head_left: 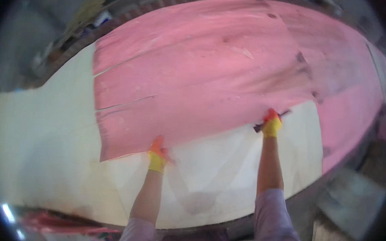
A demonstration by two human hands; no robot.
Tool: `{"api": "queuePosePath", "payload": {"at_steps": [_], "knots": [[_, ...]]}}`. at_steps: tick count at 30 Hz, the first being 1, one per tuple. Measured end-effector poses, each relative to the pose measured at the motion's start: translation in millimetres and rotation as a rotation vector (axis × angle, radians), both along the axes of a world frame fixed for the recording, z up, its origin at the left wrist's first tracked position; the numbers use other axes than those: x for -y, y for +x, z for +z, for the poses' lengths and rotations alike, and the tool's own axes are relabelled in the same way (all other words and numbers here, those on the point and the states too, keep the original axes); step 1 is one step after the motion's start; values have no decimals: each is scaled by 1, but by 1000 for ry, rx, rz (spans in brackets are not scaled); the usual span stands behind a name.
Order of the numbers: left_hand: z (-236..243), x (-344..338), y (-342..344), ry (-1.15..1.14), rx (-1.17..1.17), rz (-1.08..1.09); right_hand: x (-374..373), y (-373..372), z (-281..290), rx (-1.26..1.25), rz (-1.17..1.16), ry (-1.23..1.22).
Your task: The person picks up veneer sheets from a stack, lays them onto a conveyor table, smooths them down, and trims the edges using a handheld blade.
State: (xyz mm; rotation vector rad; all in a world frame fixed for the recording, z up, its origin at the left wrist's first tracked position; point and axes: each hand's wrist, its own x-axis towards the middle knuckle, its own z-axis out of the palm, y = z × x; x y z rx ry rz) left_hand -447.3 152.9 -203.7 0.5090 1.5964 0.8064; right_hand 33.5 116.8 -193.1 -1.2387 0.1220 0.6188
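My two hands wear gloves with orange fingers and yellow cuffs. My right hand (272, 123) is closed round a dark, narrow hand tool (258, 127), whose ends stick out on both sides; its exact kind is too blurred to tell. It is at the near edge of a pink, wood-grained sheet (194, 107), where that sheet meets a pale cream one (224, 181). Farther left, my left hand (157, 154) lies at the same edge, fingers stretched forward and thumb apart, slightly smeared by motion. Nothing shows in it.
More pink sheets (347, 95) with dark stains cover the right and far side, with narrow gaps between some strips. Pale sheeting (35, 141) extends to the left. A grey board (353, 201) is at the lower right, and red material (60, 224) at the lower left.
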Motion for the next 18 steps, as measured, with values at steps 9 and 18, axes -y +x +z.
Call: {"api": "queuePosePath", "payload": {"at_steps": [9,18], "knots": [[13,-5,14,93,263,84,-20,21,-27,418,147,-455],[45,6,45,-1,334,45,2,34,-33,215,88,-128]]}}
